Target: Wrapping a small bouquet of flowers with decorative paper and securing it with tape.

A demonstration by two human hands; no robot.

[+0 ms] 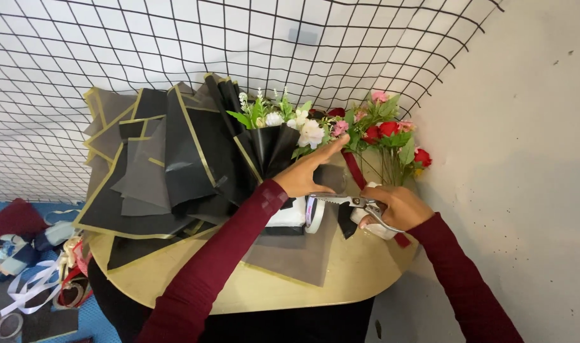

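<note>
My right hand (398, 206) grips a pair of scissors (347, 201) with white handles, the blades pointing left towards a roll of tape (314, 215). My left hand (306, 173) reaches forward with fingers stretched out, resting by a bouquet (283, 130) of white flowers wrapped in black paper. The left hand seems to pull a strip from the tape roll; I cannot tell for sure. A dark red ribbon (355, 170) runs between the hands. Both sleeves are dark red.
Black and grey wrapping sheets (156, 171) with gold edges are piled on the round wooden table (290, 289). Red and pink flowers (388, 136) stand at the back right. A wire grid (175, 44) backs the table, with a wall to the right. Ribbons and tape rolls (29, 267) lie at the lower left.
</note>
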